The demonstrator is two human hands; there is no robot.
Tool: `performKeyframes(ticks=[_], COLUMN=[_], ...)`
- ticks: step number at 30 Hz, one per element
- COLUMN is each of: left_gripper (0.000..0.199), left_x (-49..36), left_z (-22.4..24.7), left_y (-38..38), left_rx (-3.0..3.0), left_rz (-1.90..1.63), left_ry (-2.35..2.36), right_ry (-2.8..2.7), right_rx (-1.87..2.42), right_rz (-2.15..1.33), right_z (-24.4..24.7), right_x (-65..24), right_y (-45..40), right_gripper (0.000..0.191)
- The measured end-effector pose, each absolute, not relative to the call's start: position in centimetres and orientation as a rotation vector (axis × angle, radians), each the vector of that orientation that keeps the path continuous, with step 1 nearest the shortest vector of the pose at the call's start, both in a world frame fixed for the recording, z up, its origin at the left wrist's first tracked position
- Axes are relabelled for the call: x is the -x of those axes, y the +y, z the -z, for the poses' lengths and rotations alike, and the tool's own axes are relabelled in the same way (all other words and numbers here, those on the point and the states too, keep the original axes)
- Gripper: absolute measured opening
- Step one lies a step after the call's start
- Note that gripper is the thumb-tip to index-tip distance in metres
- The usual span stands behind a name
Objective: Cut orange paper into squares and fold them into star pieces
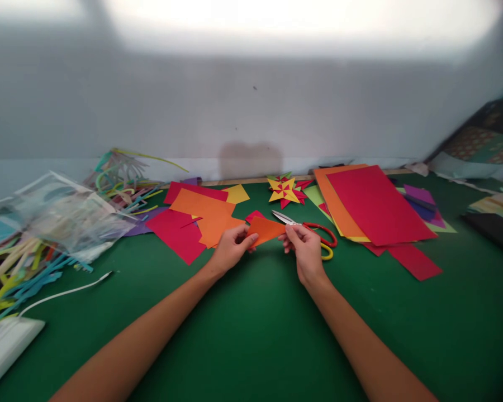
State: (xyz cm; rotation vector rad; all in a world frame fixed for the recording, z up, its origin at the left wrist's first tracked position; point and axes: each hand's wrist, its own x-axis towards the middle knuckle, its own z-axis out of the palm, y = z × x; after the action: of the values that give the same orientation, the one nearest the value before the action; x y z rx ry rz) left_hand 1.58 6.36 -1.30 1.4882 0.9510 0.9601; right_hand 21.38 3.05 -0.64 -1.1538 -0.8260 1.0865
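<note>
An orange folded paper (265, 231), roughly triangular, is held up between both hands. My left hand (233, 245) pinches its left end, thumb on top. At the right tip, my right hand (300, 244) grips it between thumb and fingers. Scissors (288, 219) with red and yellow handles lie just behind my right hand, partly hidden by it. A small red paper piece (255, 215) shows behind the orange one. Further back sit yellow and red folded paper stars (285, 192).
Red and orange sheets (180, 237) lie at the left on the green table (251, 335). A stack of large sheets (377, 206) is at the right. Paper strips (29, 262), a clear plastic bag (67, 212) and a white device with a cable (10, 346) are far left.
</note>
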Motion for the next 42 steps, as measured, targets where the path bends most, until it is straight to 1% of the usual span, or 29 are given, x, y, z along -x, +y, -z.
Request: performKeyframes(ticks=[5,9,17,20,23,26,29,34,38,42], left_gripper=[0.032,0.029,0.022,0.027,0.035,0.043,0.049,0.054,0.053,0.045], left_x=[-1.5,-1.6,-1.6,-1.6,-1.6,-1.7,-1.6,-1.5,-1.6,-1.7], left_z=[1.3,1.4,1.8,1.6,1.5,1.7,1.9,1.8,1.4,1.5], left_y=[6.4,6.2,6.4,6.6,6.6,6.5,6.3,6.3,6.3,6.2], left_rx=[-1.467,-1.519,-1.589,-1.544,-1.493,-1.537,-1.592,-1.534,-1.482,-1.479], left_rz=[-1.016,-1.003,-1.024,-1.063,-1.104,-1.003,-0.896,-0.92,-0.899,-0.875], left_ry=[0.943,0.953,1.031,1.072,1.041,0.919,0.886,0.844,0.828,0.844], right_ry=[-0.89,-1.013,-0.796,-0.817,-0.973,-1.136,-1.167,-1.129,-1.099,-1.053], right_rx=[1.192,1.281,1.246,1.258,1.313,1.339,1.319,1.242,1.267,1.312], right_rz=[-1.058,-1.104,-0.982,-0.94,-0.936,-0.935,-0.948,-1.081,-1.102,-1.019], right_z=[0.4,0.6,0.8,0.7,0.6,0.3,0.1,0.2,0.7,1.0], right_x=[-21.2,-20.7,-22.6,-22.9,-22.2,-21.0,-20.3,-20.2,-20.3,-21.2], right_y=[2.8,2.8,3.8,3.7,3.2,2.5,2.2,2.3,2.6,3.0], right_gripper=[0.037,0.039,0.039,0.04,0.039,0.037,0.037,0.033,0.036,0.038])
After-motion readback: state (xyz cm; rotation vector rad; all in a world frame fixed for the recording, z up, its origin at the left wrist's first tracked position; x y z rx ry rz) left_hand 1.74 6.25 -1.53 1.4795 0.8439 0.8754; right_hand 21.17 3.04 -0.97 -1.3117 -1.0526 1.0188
